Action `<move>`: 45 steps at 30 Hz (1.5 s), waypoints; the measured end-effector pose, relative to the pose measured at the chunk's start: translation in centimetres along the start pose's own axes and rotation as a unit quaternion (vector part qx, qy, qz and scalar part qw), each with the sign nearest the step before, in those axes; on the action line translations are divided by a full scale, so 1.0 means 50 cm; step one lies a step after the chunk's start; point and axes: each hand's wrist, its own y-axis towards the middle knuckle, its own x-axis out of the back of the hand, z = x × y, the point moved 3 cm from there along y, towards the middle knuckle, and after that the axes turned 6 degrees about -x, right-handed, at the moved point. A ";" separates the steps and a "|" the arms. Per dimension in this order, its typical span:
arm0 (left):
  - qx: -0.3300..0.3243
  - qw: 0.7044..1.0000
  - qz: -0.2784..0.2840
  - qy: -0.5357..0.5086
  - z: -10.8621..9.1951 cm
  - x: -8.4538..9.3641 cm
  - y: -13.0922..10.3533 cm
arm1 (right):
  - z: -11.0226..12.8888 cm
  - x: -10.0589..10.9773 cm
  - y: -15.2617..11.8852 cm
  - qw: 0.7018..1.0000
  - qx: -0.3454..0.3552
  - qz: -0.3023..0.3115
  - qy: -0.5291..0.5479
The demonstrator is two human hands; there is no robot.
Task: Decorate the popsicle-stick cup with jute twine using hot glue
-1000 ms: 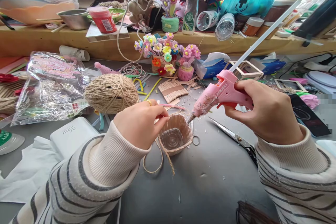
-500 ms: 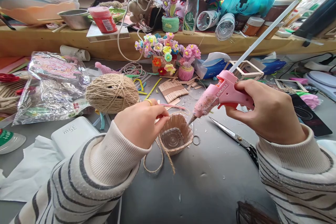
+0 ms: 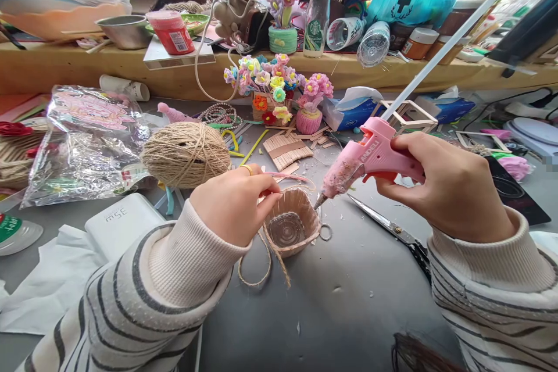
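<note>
A small cup (image 3: 300, 238) with pale wooden-looking sides and a clear ridged bottom stands on the grey table. My left hand (image 3: 233, 203) pinches its upper left rim between thumb and fingers. Twine (image 3: 282, 267) hangs down the cup's front and loops out to the left. In my right hand (image 3: 453, 186) is a pink hot glue gun (image 3: 370, 154), with a long white glue stick (image 3: 440, 61) sticking out of its back. The gun's nozzle points at the cup's right rim; whether it touches cannot be told.
Scissors (image 3: 392, 226) lie right of the cup, beside a metal ring (image 3: 325, 232). Behind my left hand sits a ball of twine (image 3: 185, 154); wooden sticks (image 3: 288, 151) lie further back. A white power bank (image 3: 124, 226) is at left. Pipe-cleaner flowers (image 3: 270, 84) stand before the crowded ledge.
My right hand and the glue gun have shifted very slightly to the right. My left hand and the cup stay in place.
</note>
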 end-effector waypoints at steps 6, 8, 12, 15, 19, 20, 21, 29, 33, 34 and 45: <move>0.005 1.000 -0.014 0.013 -0.004 0.004 -0.001 | -0.001 0.000 0.000 1.000 0.011 -0.011 0.017; 0.010 1.000 -0.008 0.016 -0.007 0.007 0.000 | 0.000 0.000 0.000 1.000 0.013 -0.012 0.014; 0.044 0.999 0.016 0.024 -0.012 0.009 0.003 | 0.001 0.002 0.001 1.000 0.022 -0.019 0.003; 0.040 0.999 0.010 0.018 -0.015 0.008 0.003 | 0.001 0.003 0.001 1.000 0.022 -0.015 0.000; 0.036 0.999 0.007 0.017 -0.013 0.006 0.003 | 0.000 0.007 0.000 1.000 0.027 -0.010 -0.003; 0.039 0.999 0.014 0.016 -0.013 0.005 0.003 | 0.000 0.008 0.000 1.000 0.028 -0.010 -0.002; 0.043 0.999 0.020 0.016 -0.013 0.005 0.003 | 0.000 0.008 0.000 1.000 0.027 -0.009 -0.001; 0.035 0.999 0.008 0.017 -0.014 0.008 0.003 | 0.002 0.013 0.000 1.000 0.026 -0.007 0.014; 0.028 0.999 0.002 0.022 -0.014 0.010 0.003 | 0.001 0.013 -0.001 1.000 0.025 -0.004 0.003; 0.028 0.999 0.001 0.022 -0.014 0.011 0.003 | 0.001 0.013 -0.001 1.000 0.027 -0.003 0.002; 0.006 0.998 -0.053 0.029 -0.010 0.002 -0.003 | 0.003 0.014 0.000 1.000 0.029 -0.001 0.002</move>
